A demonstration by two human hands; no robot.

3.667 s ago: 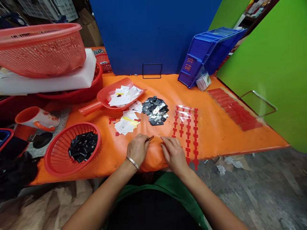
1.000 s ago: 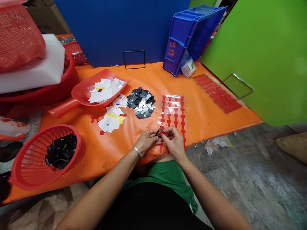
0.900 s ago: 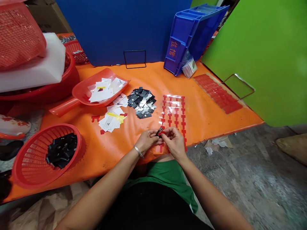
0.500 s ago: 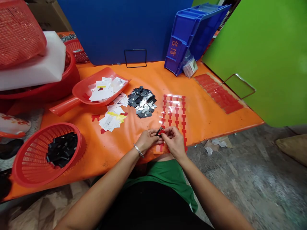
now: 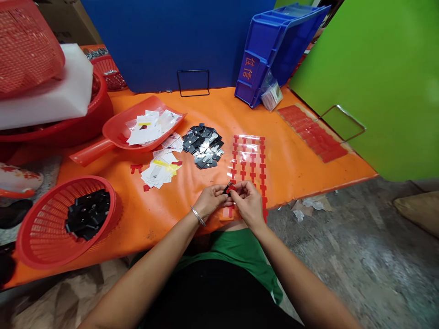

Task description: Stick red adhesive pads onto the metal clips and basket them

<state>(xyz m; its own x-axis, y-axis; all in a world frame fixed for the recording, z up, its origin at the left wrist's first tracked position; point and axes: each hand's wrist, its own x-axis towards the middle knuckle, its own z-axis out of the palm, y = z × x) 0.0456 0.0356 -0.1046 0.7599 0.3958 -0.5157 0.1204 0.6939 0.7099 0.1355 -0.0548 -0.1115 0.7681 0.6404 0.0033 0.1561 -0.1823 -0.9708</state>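
Near the table's front edge, my left hand [image 5: 213, 199] pinches a small black plate [image 5: 226, 188] between thumb and fingers. My right hand [image 5: 249, 201] meets it from the other side, its thumb and finger closed on a small red sticker [image 5: 232, 188] that lies against the plate. Fingertips hide part of both pieces. Beneath and beyond the hands lies a clear sheet [image 5: 249, 144] with rows of red T-shaped stickers. A heap of black and silvery plates [image 5: 203, 147] sits just beyond my left hand.
To the left stand a red basket [image 5: 30, 233] of black parts and a red scoop [image 5: 113, 125] with paper cards. More cards [image 5: 156, 176] lie beside it. A blue bin [image 5: 252, 59], a red sheet [image 5: 313, 132] and a green panel [image 5: 384, 82] are at the right.
Both hands stay almost in place over the sheet, still gripping the black plate and red sticker. Otherwise the view shifts only very slightly.
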